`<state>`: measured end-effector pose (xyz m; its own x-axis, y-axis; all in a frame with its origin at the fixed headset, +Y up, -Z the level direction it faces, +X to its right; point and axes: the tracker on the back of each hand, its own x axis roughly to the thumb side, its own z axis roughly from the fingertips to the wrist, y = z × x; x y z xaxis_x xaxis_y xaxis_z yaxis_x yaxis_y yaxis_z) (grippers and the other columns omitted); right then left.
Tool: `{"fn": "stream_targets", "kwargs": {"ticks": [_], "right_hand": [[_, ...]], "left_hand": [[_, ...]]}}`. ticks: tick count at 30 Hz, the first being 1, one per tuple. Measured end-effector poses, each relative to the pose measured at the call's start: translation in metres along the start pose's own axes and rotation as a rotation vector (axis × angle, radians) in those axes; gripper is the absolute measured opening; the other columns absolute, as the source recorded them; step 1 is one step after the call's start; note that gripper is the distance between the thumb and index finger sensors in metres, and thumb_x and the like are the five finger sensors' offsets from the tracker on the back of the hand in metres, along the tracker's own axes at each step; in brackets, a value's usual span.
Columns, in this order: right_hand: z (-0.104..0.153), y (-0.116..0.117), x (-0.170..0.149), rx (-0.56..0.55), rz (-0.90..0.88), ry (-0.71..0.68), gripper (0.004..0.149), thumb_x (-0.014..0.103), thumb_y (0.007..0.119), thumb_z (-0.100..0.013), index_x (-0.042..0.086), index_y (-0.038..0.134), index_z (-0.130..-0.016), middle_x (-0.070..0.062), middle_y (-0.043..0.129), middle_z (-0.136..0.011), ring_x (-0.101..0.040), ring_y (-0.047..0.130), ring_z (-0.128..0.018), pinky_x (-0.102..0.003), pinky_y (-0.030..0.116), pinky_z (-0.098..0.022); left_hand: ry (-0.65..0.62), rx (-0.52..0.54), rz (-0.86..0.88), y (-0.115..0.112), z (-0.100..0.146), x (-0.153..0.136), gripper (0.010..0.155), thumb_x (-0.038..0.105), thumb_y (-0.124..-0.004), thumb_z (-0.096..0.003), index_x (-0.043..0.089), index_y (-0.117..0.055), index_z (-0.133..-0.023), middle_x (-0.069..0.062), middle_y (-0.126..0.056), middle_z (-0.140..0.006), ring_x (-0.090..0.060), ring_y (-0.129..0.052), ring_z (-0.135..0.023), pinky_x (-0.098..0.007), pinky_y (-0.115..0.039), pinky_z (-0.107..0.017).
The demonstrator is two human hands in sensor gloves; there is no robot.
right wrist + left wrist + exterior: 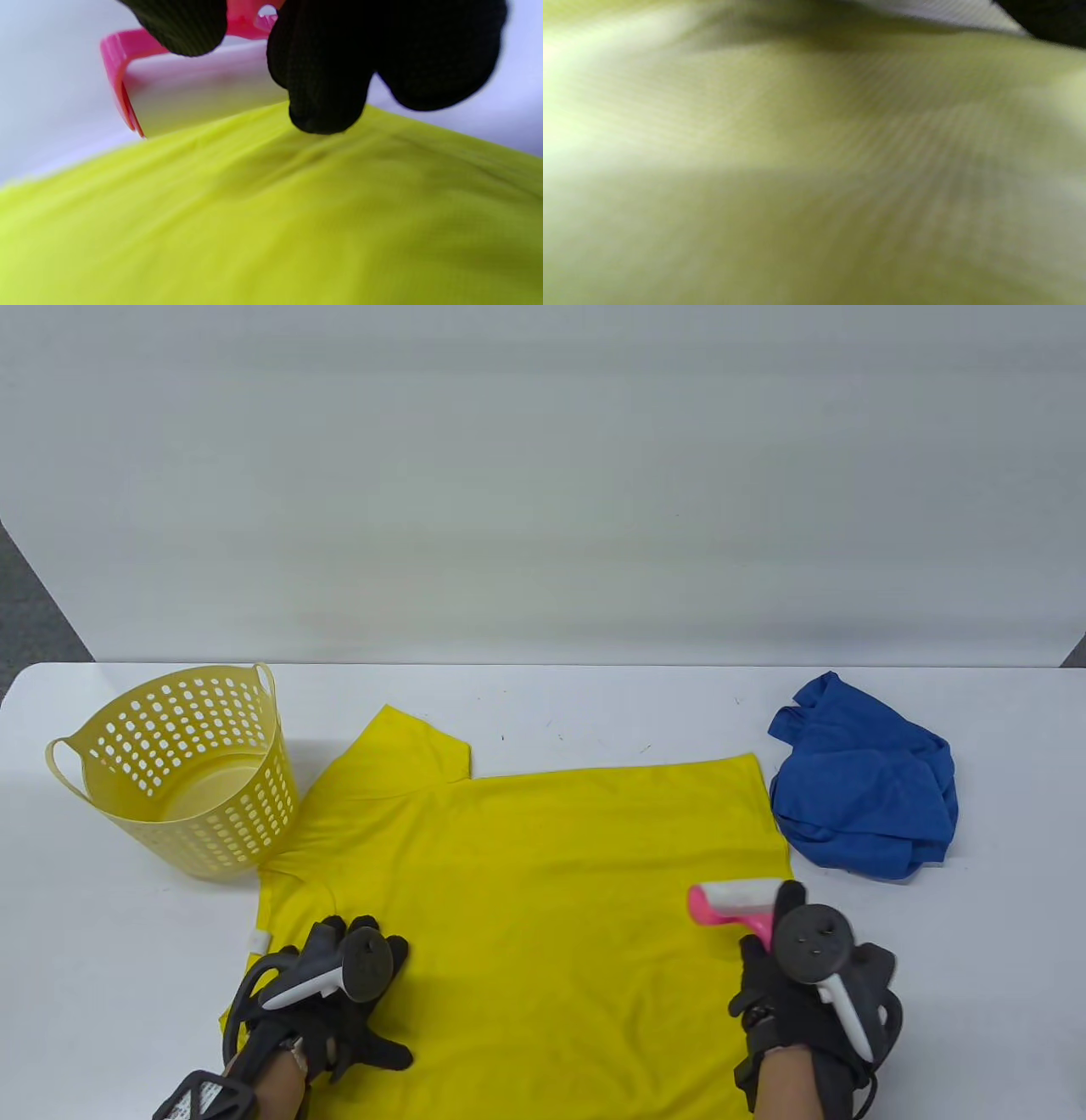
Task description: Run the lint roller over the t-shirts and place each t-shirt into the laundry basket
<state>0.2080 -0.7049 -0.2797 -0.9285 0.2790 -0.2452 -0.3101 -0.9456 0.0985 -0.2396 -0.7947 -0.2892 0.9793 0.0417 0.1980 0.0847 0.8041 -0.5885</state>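
Note:
A yellow t-shirt (543, 891) lies spread flat across the front of the white table (594, 704). My right hand (780, 959) grips the pink handle of a lint roller (734, 903), whose white roll rests on the shirt near its right hem. In the right wrist view the lint roller (191, 93) sits on the yellow t-shirt (271, 220) just under my gloved fingers (322, 72). My left hand (356, 984) presses flat on the shirt near the collar. The left wrist view is filled by blurred yellow t-shirt (797, 169). A crumpled blue t-shirt (865, 780) lies at the right.
A yellow perforated laundry basket (76, 751) with two loop handles stands at the left, tilted toward the camera, nothing seen inside. Its side touches the shirt's sleeve area. A white wall rises behind the table's far edge.

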Motion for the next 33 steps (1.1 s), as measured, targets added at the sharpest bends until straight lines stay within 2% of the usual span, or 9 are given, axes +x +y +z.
{"fn": "stream_targets", "kwargs": {"ticks": [2, 5, 8, 11, 14, 17, 26, 29, 33], "right_hand": [[0.0, 0.009, 0.015, 0.012, 0.078, -0.007, 0.06, 0.036, 0.07, -0.05, 0.025, 0.043, -0.102, -0.017, 0.082, -0.077, -0.025, 0.098, -0.039, -0.046, 0.086, -0.026], [0.004, 0.014, 0.021, 0.105, 0.084, 0.005, 0.062, 0.036, 0.068, -0.051, 0.022, 0.037, -0.104, -0.021, 0.075, -0.081, -0.028, 0.095, -0.043, -0.047, 0.084, -0.029], [0.007, 0.016, 0.022, 0.089, 0.082, -0.023, 0.065, 0.031, 0.067, -0.051, 0.016, 0.031, -0.102, -0.024, 0.068, -0.086, -0.034, 0.093, -0.05, -0.049, 0.082, -0.031], [0.001, 0.022, 0.023, 0.133, 0.089, -0.026, 0.061, 0.029, 0.065, -0.051, 0.019, 0.033, -0.102, -0.023, 0.069, -0.088, -0.032, 0.094, -0.049, -0.047, 0.083, -0.03], [-0.01, 0.029, 0.029, 0.099, 0.129, -0.032, 0.055, 0.03, 0.065, -0.051, 0.021, 0.044, -0.101, -0.021, 0.073, -0.084, -0.029, 0.094, -0.044, -0.045, 0.083, -0.026], [-0.028, 0.036, 0.039, 0.032, 0.121, -0.021, 0.053, 0.032, 0.063, -0.051, 0.021, 0.046, -0.1, -0.02, 0.077, -0.078, -0.025, 0.096, -0.038, -0.042, 0.085, -0.022], [-0.09, 0.038, 0.077, 0.062, 0.099, 0.102, 0.052, 0.033, 0.061, -0.051, 0.023, 0.043, -0.099, -0.019, 0.078, -0.074, -0.019, 0.095, -0.035, -0.039, 0.085, -0.021], [-0.093, 0.039, 0.081, 0.043, 0.08, 0.124, 0.052, 0.033, 0.063, -0.05, 0.022, 0.046, -0.098, -0.018, 0.08, -0.07, -0.018, 0.095, -0.031, -0.039, 0.086, -0.018], [-0.082, 0.028, 0.071, 0.156, 0.07, 0.085, 0.052, 0.033, 0.063, -0.05, 0.022, 0.046, -0.099, -0.018, 0.081, -0.069, -0.018, 0.095, -0.03, -0.038, 0.086, -0.017]], "left_hand": [[0.006, 0.009, 0.003, -0.001, 0.001, -0.001, 0.118, 0.079, -0.078, -0.0226, 0.039, -0.004, -0.106, -0.01, 0.004, -0.117, -0.051, -0.002, -0.11, -0.083, -0.026, -0.073], [0.005, 0.002, 0.0, 0.0, 0.003, -0.001, 0.119, 0.077, -0.08, -0.0223, 0.039, -0.005, -0.106, -0.011, 0.004, -0.116, -0.052, -0.002, -0.11, -0.083, -0.026, -0.073], [0.007, 0.008, -0.004, 0.0, 0.002, -0.002, 0.12, 0.076, -0.081, -0.0215, 0.039, -0.006, -0.107, -0.011, 0.002, -0.117, -0.052, -0.004, -0.111, -0.083, -0.026, -0.073], [0.014, 0.059, 0.009, 0.002, 0.002, -0.003, 0.112, 0.078, -0.073, -0.0277, 0.039, -0.005, -0.107, -0.01, 0.002, -0.119, -0.051, -0.004, -0.112, -0.08, -0.023, -0.075], [0.025, 0.08, 0.07, 0.004, -0.001, -0.006, 0.108, 0.079, -0.067, -0.0311, 0.039, -0.001, -0.107, -0.01, 0.005, -0.118, -0.052, -0.001, -0.111, -0.08, -0.022, -0.075], [0.044, 0.025, 0.024, -0.001, -0.007, -0.003, 0.108, 0.079, -0.067, -0.0311, 0.038, -0.003, -0.107, -0.01, 0.005, -0.117, -0.052, 0.0, -0.11, -0.081, -0.023, -0.074], [0.021, 0.002, 0.054, -0.002, -0.008, -0.005, 0.109, 0.08, -0.066, -0.0322, 0.037, 0.002, -0.106, -0.011, 0.01, -0.114, -0.052, 0.006, -0.106, -0.082, -0.021, -0.072], [0.018, 0.001, 0.059, -0.003, -0.008, -0.006, 0.109, 0.08, -0.066, -0.0325, 0.037, 0.002, -0.106, -0.01, 0.011, -0.114, -0.052, 0.006, -0.106, -0.082, -0.021, -0.072], [0.016, -0.002, 0.063, -0.003, -0.008, -0.006, 0.109, 0.08, -0.066, -0.0326, 0.037, 0.003, -0.106, -0.01, 0.012, -0.114, -0.052, 0.007, -0.106, -0.082, -0.02, -0.071]]}}
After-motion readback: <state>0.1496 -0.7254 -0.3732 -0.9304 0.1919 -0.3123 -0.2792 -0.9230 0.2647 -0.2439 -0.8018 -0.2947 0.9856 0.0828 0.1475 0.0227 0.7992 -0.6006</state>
